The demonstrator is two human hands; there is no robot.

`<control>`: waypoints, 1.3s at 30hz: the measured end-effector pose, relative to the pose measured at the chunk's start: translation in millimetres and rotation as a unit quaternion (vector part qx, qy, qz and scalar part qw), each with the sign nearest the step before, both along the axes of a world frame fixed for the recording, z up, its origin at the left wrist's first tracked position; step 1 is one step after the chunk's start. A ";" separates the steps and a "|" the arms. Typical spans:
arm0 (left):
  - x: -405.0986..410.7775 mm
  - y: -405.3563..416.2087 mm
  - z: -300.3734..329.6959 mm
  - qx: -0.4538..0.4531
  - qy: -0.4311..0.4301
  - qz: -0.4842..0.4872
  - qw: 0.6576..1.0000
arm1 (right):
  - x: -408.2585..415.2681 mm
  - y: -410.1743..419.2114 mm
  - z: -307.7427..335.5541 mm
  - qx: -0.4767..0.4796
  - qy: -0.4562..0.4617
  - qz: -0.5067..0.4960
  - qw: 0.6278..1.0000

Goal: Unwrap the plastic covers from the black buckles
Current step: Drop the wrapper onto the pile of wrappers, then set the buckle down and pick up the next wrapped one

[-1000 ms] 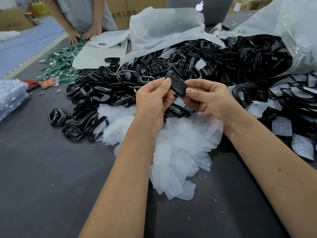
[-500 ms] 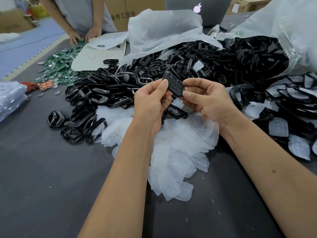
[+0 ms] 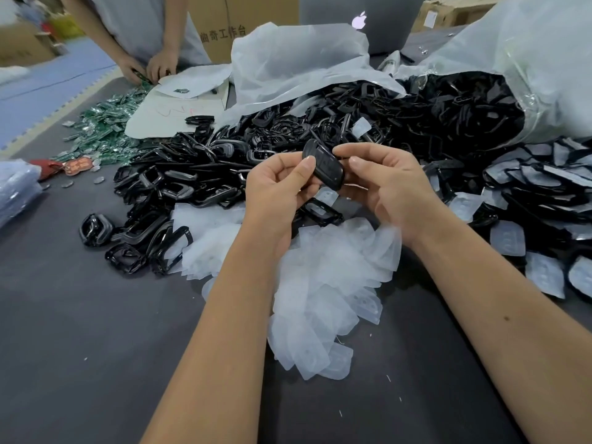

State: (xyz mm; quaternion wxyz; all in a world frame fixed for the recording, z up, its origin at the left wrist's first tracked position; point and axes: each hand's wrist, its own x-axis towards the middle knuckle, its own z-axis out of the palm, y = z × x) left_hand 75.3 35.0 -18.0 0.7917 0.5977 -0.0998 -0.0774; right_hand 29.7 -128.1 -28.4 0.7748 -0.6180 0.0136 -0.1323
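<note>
A black buckle (image 3: 325, 165) is held up between both hands above the table's middle. My left hand (image 3: 278, 190) pinches its left side with thumb and fingertips. My right hand (image 3: 387, 184) grips its right end, thumb on top. Whether a clear cover is on it cannot be told. Below the hands lies a heap of removed translucent plastic covers (image 3: 323, 283). A large pile of bare black buckles (image 3: 192, 184) spreads to the left and behind. Wrapped buckles (image 3: 538, 200) lie at the right.
A big plastic bag (image 3: 528, 59) spilling buckles lies at the back right. A second person's hands (image 3: 150, 67) work at the far left by green circuit boards (image 3: 102, 129). A laptop (image 3: 362, 20) and cardboard box (image 3: 230, 24) stand behind. Dark table surface (image 3: 80, 331) lies in front.
Both hands keep the buckle between them; it has turned slightly and my left thumb has shifted along its edge. The piles lie as before.
</note>
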 end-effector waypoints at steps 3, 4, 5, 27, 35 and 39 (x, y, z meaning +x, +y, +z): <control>-1.9 2.3 4.0 0.029 -0.041 -0.007 0.999 | -5.6 -5.5 5.7 -0.069 -0.020 -0.015 0.997; -2.9 3.8 5.5 0.038 -0.055 -0.013 0.998 | -7.3 -6.7 7.5 -0.091 -0.026 -0.019 0.995; -3.9 6.3 7.3 0.047 -0.068 -0.019 0.996 | -8.6 -7.7 9.4 -0.110 -0.029 -0.022 0.993; -92.3 -187.3 48.7 0.391 -0.523 -0.047 0.756 | -121.5 -150.1 88.5 -0.585 0.176 -0.228 0.759; -90.4 -202.0 37.1 0.407 -0.489 -0.118 0.762 | -130.7 -162.4 84.3 -0.593 0.239 -0.213 0.739; -81.5 -178.7 42.7 0.386 -0.440 -0.081 0.807 | -117.4 -144.6 88.2 -0.580 0.171 -0.273 0.748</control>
